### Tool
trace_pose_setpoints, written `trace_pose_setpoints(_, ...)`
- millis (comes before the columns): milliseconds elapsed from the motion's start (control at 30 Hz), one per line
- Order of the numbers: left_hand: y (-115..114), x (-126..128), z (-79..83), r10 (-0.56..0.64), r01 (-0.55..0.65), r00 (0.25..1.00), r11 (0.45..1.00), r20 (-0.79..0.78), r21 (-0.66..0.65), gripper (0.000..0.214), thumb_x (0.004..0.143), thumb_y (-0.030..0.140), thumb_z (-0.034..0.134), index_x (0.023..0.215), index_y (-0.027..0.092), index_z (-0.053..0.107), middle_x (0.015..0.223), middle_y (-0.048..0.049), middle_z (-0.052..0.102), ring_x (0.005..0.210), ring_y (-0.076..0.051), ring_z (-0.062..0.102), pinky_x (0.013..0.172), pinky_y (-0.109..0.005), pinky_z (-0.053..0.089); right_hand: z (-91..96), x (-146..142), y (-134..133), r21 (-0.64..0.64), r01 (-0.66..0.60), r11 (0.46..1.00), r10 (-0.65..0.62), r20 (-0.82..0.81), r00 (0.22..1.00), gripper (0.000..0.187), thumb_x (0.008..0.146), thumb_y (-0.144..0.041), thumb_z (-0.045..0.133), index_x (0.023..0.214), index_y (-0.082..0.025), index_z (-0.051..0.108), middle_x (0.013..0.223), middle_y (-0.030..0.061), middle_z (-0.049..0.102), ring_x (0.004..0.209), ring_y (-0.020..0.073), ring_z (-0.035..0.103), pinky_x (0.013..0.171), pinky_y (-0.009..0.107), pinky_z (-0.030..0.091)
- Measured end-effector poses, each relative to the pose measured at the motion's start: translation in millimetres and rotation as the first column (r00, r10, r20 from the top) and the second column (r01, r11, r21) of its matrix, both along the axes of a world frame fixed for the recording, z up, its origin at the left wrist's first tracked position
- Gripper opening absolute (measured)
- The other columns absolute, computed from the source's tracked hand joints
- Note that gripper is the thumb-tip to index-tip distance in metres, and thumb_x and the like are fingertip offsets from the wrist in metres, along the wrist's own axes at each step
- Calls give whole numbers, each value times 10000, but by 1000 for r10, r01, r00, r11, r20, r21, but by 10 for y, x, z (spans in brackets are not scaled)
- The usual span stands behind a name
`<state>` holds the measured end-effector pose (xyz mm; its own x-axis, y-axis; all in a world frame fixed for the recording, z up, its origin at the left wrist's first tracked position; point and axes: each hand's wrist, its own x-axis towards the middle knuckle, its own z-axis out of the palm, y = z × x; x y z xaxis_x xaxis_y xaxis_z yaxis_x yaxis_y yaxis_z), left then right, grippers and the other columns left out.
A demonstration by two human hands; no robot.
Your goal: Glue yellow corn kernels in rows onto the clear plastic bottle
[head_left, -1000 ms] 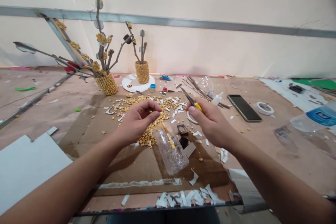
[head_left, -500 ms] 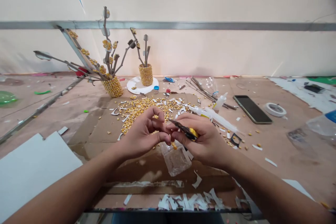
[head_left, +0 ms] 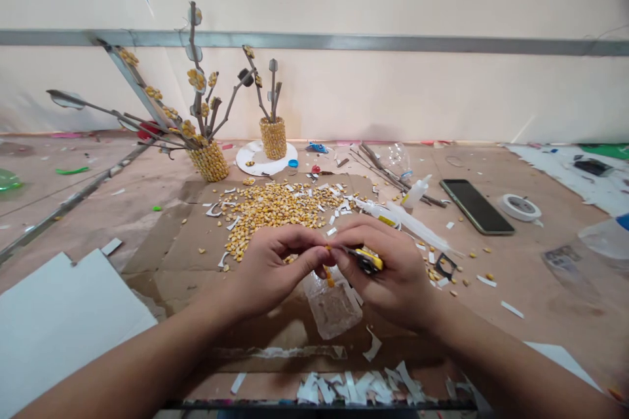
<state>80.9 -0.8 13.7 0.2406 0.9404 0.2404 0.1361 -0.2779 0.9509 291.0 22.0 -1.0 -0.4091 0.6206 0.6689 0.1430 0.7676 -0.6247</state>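
Note:
My left hand (head_left: pixel 282 268) is closed in a pinch, thumb against fingers, on a small yellow corn kernel (head_left: pixel 328 248) mostly covered by the fingertips. Meeting it there, the fingertips of my right hand (head_left: pixel 383 262) are closed too. A yellow-and-black utility knife (head_left: pixel 368 260) is held in that right hand, its blade end hidden by the fingers. Just below both hands is a clear plastic piece (head_left: pixel 334 308) with a few yellow kernels near its upper end. Behind the hands, loose corn kernels (head_left: pixel 275 209) lie heaped on the cardboard (head_left: pixel 171 242).
Two kernel-covered pots (head_left: pixel 209 162) with branches stand at the back, one on a white disc (head_left: pixel 246 160). Glue bottles (head_left: pixel 417 190), a phone (head_left: pixel 476 206) and a tape roll (head_left: pixel 519 207) lie right. White paper scraps (head_left: pixel 361 387) line the front edge; white board (head_left: pixel 69 321) lies left.
My fingertips have come together more tightly, and the right hand has tilted the knife so its dark blade end now tucks behind the fingers. The view has shifted slightly.

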Motion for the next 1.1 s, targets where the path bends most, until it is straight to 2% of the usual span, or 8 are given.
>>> trace_pose_setpoints(100, -11, 9, 2, 39, -39, 999, 999, -4, -35, 112, 925, 257, 796, 951, 167, 857, 842, -81, 848, 671, -155, 751, 622, -244, 613, 12, -17, -5, -21, 28, 999, -28, 15, 1000, 138, 980, -129, 683, 1046, -246, 716, 973, 65, 763, 894, 207, 739, 783, 350, 601)
trace_pose_setpoints(200, -17, 3, 5, 26, -11, 995, 988, 94, -151, 133, 923, 284, 811, 908, 154, 830, 782, -72, 827, 626, -137, 730, 604, -231, 605, 22, -4, 35, -34, 46, 998, -43, 76, 996, 57, 1054, -238, 653, 1035, -236, 707, 925, 51, 772, 844, 195, 728, 765, 334, 567)
trace_pose_setpoints(267, -19, -8, 7, 16, 32, 980, 971, 197, -237, 177, 912, 321, 839, 883, 151, 798, 739, -57, 812, 589, -120, 714, 576, -208, 586, 12, 37, 87, -12, 86, 996, -82, 174, 981, 169, 1088, -348, 628, 994, -220, 687, 856, 41, 759, 762, 182, 693, 709, 314, 518)
trace_pose_setpoints(367, -22, -28, -2, 23, 75, 954, 947, 298, -312, 260, 889, 378, 881, 852, 148, 765, 699, -38, 795, 555, -96, 693, 551, -176, 558, -24, 121, 159, 118, 167, 979, -197, 329, 923, 490, 1085, -630, 537, 854, -208, 630, 737, 35, 685, 642, 176, 585, 621, 312, 399)
trace_pose_setpoints(433, -29, -36, -16, 31, 86, 943, 939, 331, -334, 313, 873, 421, 900, 842, 145, 754, 693, -38, 792, 543, -95, 687, 542, -174, 549, -42, 158, 178, 192, 168, 967, -230, 368, 901, 668, 1050, -794, 402, 771, -212, 572, 675, 21, 607, 602, 169, 520, 597, 312, 329)
trace_pose_setpoints(500, -40, -33, -30, 39, 92, 936, 933, 350, -349, 359, 858, 463, 913, 851, 142, 753, 691, -42, 791, 539, -102, 689, 535, -181, 544, -38, 165, 168, 220, 140, 965, -214, 365, 906, 745, 1025, -860, 295, 727, -217, 526, 643, 2, 536, 579, 157, 473, 589, 309, 291)
trace_pose_setpoints(767, -65, 29, 2, -7, 177, 916, 904, 400, -389, 422, 828, 500, 939, 812, 139, 722, 636, -25, 742, 532, -116, 697, 529, -189, 533, 42, 118, 106, 264, 116, 958, -220, 408, 886, 654, 1088, -737, 369, 712, -217, 495, 645, -12, 473, 571, 142, 398, 581, 306, 255)
trace_pose_setpoints(1100, -95, 36, 45, -28, 180, 932, 900, 361, -396, 451, 830, 538, 925, 808, 143, 708, 640, -23, 723, 527, -115, 676, 533, -200, 535, 31, 128, 81, 225, 87, 970, -169, 373, 912, 619, 1098, -693, 419, 718, -212, 508, 665, -15, 474, 573, 134, 418, 577, 297, 263)
